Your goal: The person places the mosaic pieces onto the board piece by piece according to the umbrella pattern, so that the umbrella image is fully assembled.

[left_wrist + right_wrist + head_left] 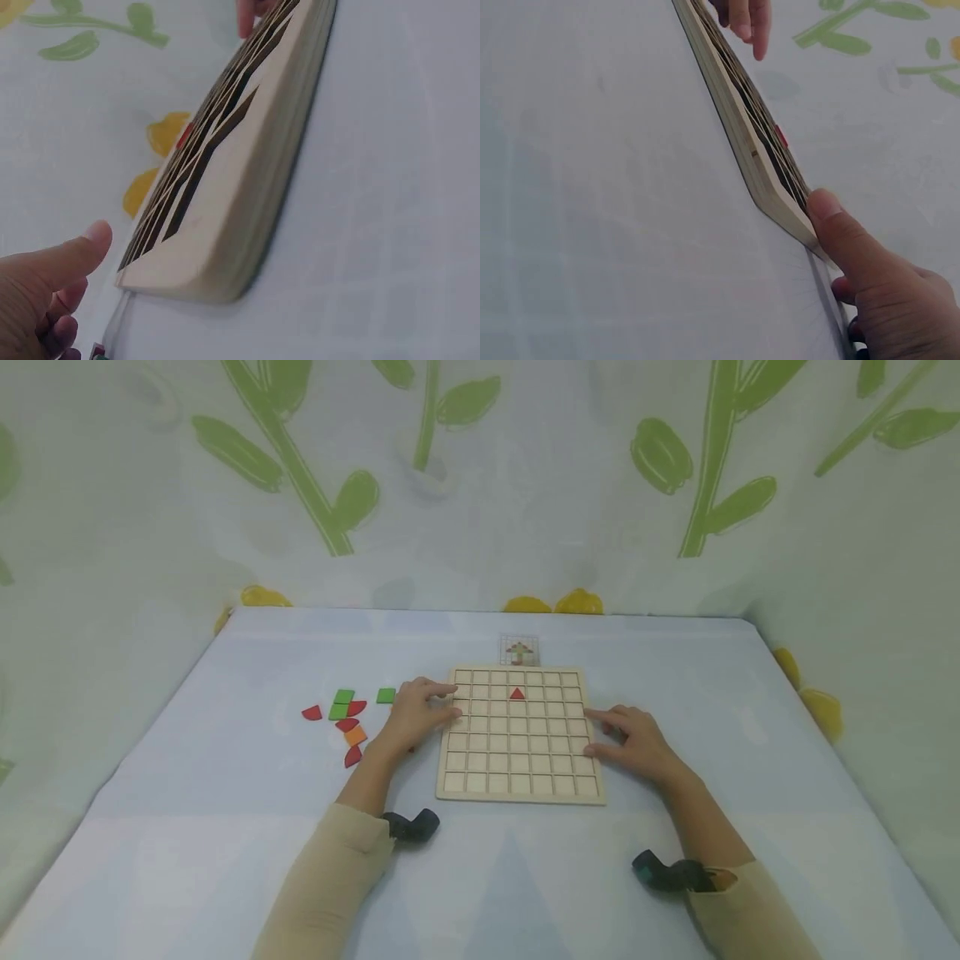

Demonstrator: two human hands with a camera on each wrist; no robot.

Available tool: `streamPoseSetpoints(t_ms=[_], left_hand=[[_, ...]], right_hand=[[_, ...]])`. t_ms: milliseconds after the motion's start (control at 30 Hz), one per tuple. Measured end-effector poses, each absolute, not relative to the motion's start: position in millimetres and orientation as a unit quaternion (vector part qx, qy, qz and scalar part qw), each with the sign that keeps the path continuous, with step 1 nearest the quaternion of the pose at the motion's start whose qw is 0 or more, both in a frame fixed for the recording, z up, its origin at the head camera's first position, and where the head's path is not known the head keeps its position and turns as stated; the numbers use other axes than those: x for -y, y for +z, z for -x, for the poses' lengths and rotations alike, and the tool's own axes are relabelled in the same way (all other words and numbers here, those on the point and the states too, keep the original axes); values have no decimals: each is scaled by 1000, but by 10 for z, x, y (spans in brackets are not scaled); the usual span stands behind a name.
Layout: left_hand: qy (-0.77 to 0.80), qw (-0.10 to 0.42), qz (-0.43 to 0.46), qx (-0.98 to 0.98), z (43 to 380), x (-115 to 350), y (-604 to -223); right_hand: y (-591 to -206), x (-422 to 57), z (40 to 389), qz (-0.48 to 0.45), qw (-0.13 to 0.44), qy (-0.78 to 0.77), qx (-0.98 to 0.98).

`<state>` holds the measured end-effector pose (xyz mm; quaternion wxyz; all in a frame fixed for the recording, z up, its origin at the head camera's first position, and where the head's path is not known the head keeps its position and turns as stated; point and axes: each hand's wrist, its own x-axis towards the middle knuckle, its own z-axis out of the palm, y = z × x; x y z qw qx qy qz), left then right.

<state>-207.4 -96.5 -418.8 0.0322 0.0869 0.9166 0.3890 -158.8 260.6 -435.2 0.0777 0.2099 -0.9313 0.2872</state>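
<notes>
A square wooden grid board (521, 795) lies on the table, with a red triangle tile (517, 694) in a cell near its far side. My left hand (417, 712) is at the board's left edge, thumb and index finger spread and reaching over the rim. In the left wrist view its thumb (90, 244) stands apart from the board's corner. At the right edge is my right hand (633, 742), index finger and thumb spread, their tips at the rim. The right wrist view has that thumb (829, 210) against the board's edge, the other fingers partly hidden below.
Left of the board lie loose tiles: green squares (339, 712), an orange square (355, 736) and several red rounded pieces (312, 713). A small card with a tree-like picture (519, 650) sits just beyond the board's far edge. A leaf-printed cloth (510, 527) stands behind the table.
</notes>
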Motion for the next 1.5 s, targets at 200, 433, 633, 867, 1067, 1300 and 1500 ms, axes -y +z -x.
streamPoseSetpoints(t_ms=[200,433,633,867,1067,1300,1500], left_hand=[[360,10,-69,-930,2024,1109,-4146],[312,1,-11,-950,1963,1220,-4199],[296,-17,34,-955,1949,1269,-4215],[290,-23,50,-956,1968,1300,-4239],[314,-33,29,-948,1959,1299,-4267],[292,-34,21,-956,1988,1248,-4282],[288,-37,2,-957,2024,1216,-4293]], right_hand=[[-4342,-2603,1595,-203,72,288,933],[-4371,-2588,1585,-203,68,298,930],[-4376,-2582,1574,-202,62,294,932],[-4366,-2582,1590,-217,76,296,927],[-4372,-2574,1593,-221,75,297,926],[-4363,-2580,1592,-216,72,293,929],[-4349,-2588,1592,-215,77,293,928]])
